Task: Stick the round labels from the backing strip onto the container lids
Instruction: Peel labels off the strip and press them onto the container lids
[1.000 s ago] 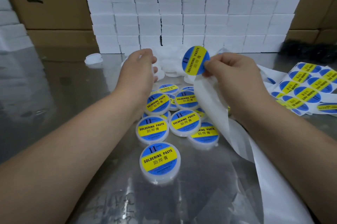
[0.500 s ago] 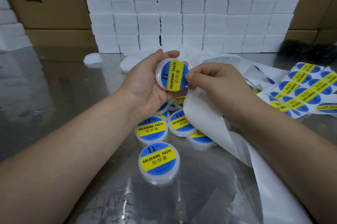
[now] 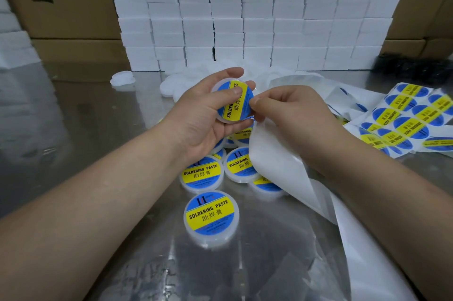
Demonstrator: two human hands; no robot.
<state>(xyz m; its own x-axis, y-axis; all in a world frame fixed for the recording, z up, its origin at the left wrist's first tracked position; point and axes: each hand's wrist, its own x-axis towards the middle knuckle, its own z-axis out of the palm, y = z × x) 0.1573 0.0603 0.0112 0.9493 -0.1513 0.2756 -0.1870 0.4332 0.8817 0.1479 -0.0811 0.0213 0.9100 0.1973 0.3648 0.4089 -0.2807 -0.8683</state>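
Left hand (image 3: 208, 119) grip closed on lid (image 3: 234, 102), label (image 3: 239, 104) pressed on; right hand (image 3: 289, 114) pinching strip (image 3: 277, 166); several labelled lids (image 3: 211, 217) on table (image 3: 73, 153), unpeeled labels (image 3: 409, 126) and bare lids (image 3: 122, 79) remaining.

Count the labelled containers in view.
7 labelled containers at least: one in the left hand, one alone nearest, five clustered below it, several partly covered; more may be hidden.

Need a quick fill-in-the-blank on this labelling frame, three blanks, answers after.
1. The left hand holds a lid whose label is blue and ____.
2. The right hand pinches the label's edge and also grips a white backing ____.
3. The nearest labelled lid on the table reads SOLDERING ____.

Answers: yellow; strip; PASTE
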